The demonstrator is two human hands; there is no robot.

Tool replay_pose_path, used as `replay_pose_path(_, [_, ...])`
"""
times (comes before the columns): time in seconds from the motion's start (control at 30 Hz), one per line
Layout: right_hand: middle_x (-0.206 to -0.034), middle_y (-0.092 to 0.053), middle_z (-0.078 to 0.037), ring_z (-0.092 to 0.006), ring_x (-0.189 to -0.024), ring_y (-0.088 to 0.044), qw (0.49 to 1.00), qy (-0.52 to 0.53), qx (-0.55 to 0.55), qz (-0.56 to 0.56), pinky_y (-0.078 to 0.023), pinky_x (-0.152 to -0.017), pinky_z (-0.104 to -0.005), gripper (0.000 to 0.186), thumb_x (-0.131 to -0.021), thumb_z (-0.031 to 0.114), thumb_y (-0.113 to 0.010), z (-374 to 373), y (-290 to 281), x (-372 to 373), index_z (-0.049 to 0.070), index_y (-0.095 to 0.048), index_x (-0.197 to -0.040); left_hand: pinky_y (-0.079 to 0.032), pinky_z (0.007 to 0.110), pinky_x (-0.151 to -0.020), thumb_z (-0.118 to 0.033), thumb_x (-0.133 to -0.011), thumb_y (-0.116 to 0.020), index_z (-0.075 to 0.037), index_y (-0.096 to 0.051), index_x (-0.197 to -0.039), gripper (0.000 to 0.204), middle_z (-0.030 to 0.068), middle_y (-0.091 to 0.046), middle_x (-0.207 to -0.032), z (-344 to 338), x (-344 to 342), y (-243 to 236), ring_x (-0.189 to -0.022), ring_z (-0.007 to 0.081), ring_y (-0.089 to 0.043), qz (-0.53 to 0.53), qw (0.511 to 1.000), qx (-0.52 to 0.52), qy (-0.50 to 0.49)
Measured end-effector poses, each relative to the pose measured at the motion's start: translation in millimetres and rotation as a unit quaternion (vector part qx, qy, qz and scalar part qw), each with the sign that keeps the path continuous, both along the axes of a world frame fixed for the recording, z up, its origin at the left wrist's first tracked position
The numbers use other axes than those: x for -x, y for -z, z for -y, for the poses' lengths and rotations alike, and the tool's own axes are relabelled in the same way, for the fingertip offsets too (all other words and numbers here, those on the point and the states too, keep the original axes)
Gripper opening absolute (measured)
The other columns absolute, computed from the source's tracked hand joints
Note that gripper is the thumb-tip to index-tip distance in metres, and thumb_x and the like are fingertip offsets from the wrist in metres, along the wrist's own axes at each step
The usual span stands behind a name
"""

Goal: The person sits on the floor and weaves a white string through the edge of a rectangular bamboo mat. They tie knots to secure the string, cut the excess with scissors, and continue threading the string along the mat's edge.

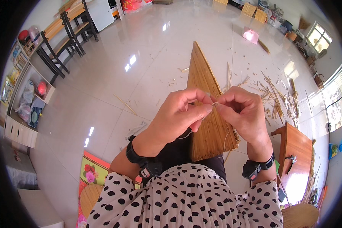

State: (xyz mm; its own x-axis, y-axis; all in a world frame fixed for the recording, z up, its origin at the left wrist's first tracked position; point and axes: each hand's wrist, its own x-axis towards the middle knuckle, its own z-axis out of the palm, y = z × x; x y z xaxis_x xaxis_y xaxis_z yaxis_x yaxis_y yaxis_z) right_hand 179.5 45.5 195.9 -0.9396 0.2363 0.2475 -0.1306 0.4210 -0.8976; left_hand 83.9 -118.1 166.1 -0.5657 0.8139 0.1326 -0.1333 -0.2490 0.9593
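Note:
My left hand (178, 114) and my right hand (242, 110) meet in front of me, fingertips pinched together on a thin pale thread (215, 103). The thread trails down from my right hand in a loose curve toward my lap. Beneath both hands lies a long woven straw mat (204, 76), running from my lap out across the white tiled floor to a narrow far end. Each wrist wears a black band with a small device.
Loose straw stalks (273, 97) are scattered on the floor to the right. A small wooden table (298, 159) with scissors stands at my right. Wooden benches (66, 36) and shelves (24, 95) line the left wall. A flowered cushion (91, 173) lies at lower left.

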Motion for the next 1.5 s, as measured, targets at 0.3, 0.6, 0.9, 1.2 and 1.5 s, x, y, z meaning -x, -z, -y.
replay_pose_path(0.3, [-0.072, -0.054, 0.005, 0.0005, -0.064, -0.046, 1.000, 0.006, 0.004, 0.024, -0.035, -0.054, -0.0167, 0.007, -0.079, -0.005, -0.064, 0.4, -0.9, -1.4, 0.001, -0.062, -0.078, -0.046, 0.023, -0.049, -0.014, -0.094, -0.052, 0.002, -0.057, -0.096, 0.017, 0.0090, -0.061, -0.074, 2.3, -0.9, 4.9, -0.053, 0.0126, -0.055, 0.079, 0.995, -0.056, 0.029])
replay_pose_path(0.6, [-0.070, -0.055, 0.005, 0.0006, -0.057, -0.042, 1.000, 0.004, -0.018, 0.009, -0.032, -0.050, -0.0176, 0.003, -0.079, 0.001, -0.067, -0.8, 1.5, -1.3, 0.002, -0.064, -0.079, -0.048, 0.025, -0.053, -0.008, -0.090, -0.058, 0.002, -0.057, -0.090, 0.010, 0.0081, -0.060, -0.073, 1.2, -3.5, 3.2, -0.057, 0.0132, -0.057, -0.002, 1.000, -0.024, -0.008])
replay_pose_path(0.9, [-0.091, -0.067, -0.006, -0.0176, -0.076, -0.060, 0.948, -0.139, -0.236, -0.159, -0.047, -0.057, -0.0250, 0.028, -0.066, 0.001, -0.071, -21.1, -23.4, -38.5, 0.006, -0.070, -0.093, -0.045, 0.022, -0.051, -0.006, -0.090, -0.058, 0.002, -0.057, -0.088, 0.009, 0.0066, -0.060, -0.072, 14.3, 0.7, 10.4, -0.055, 0.0112, -0.054, -0.005, 0.998, -0.060, -0.019])
replay_pose_path(1.2, [-0.110, -0.065, 0.003, -0.0196, -0.117, -0.054, 0.770, -0.105, -0.616, -0.128, -0.041, -0.102, -0.0449, 0.025, -0.064, 0.011, -0.071, 6.6, -6.5, -82.1, 0.018, -0.072, -0.088, -0.042, 0.022, -0.045, -0.012, -0.087, -0.059, 0.000, -0.055, -0.085, 0.013, 0.0070, -0.058, -0.067, 14.5, -0.6, 13.8, -0.047, 0.0104, -0.051, -0.030, 0.998, -0.058, 0.002])
replay_pose_path(1.5, [-0.094, -0.066, 0.002, -0.0138, -0.102, -0.061, 0.780, -0.149, -0.579, -0.183, -0.044, -0.094, -0.0413, 0.015, -0.062, 0.008, -0.068, 4.0, 4.2, -74.6, 0.011, -0.067, -0.076, -0.043, 0.023, -0.045, -0.009, -0.087, -0.059, 0.001, -0.055, -0.086, 0.011, 0.0071, -0.058, -0.066, 16.1, 1.0, 15.2, -0.047, 0.0108, -0.051, -0.019, 0.996, -0.081, 0.018])
